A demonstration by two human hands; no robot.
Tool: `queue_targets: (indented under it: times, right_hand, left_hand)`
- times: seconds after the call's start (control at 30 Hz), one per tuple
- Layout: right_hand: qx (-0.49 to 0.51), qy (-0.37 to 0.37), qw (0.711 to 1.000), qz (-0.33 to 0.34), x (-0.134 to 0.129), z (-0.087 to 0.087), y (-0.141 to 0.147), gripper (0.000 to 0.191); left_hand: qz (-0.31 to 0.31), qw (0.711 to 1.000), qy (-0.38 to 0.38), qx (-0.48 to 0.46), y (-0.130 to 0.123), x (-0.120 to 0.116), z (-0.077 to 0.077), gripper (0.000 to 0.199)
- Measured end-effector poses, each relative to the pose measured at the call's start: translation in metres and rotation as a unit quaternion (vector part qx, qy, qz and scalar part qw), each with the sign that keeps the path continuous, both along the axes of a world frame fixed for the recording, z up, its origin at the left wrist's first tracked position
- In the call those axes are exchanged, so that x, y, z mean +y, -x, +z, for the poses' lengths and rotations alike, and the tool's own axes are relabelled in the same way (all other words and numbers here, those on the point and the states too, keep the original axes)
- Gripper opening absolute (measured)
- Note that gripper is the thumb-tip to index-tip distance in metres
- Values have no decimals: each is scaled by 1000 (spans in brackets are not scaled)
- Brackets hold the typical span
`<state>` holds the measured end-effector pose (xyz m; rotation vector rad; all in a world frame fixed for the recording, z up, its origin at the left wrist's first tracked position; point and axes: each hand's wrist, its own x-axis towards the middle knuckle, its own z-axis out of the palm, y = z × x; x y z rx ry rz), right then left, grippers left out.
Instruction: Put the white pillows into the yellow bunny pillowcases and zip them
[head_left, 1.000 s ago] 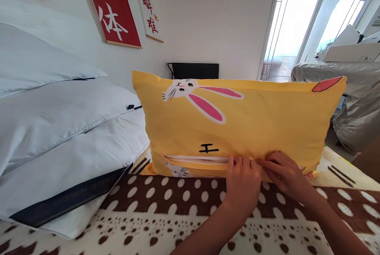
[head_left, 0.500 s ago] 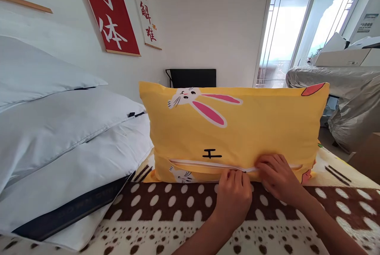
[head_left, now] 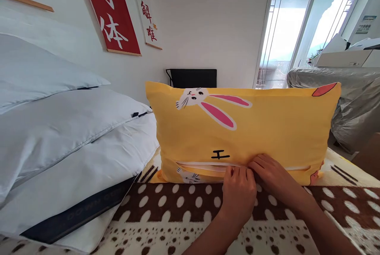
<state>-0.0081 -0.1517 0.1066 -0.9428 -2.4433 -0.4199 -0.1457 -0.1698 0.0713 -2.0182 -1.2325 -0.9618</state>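
A yellow pillow in a rabbit-print pillowcase [head_left: 276,124] stands on its long edge in front of me. Along its lower side runs a white zipper [head_left: 204,164], gaping to the left of my hands and looking closed to their right. My left hand [head_left: 240,191] is closed, pinching the fabric at the lower edge of the opening. Right beside it, my right hand [head_left: 271,174] curls its fingers onto the zipper line, gripping the pillowcase there. The fingertips and any zipper pull are hidden.
White pillows [head_left: 71,116] are stacked on the left, the lowest with a dark band. A brown and cream patterned blanket [head_left: 166,231] lies under everything. Behind are a black panel [head_left: 194,78] and plastic-covered furniture [head_left: 356,104] bearing a white box [head_left: 341,58].
My right hand has moved left along the zipper, up against my left hand. The pillow and left hand appear slightly further right in view.
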Motion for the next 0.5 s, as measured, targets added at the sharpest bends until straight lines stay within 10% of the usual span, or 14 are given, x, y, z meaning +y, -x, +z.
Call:
queue_targets:
  times: [0.5]
  right_hand:
    - [58,-69,995,38,19,-17,-9,35]
  left_hand:
    - [56,998,17,-21,21,2,18,16]
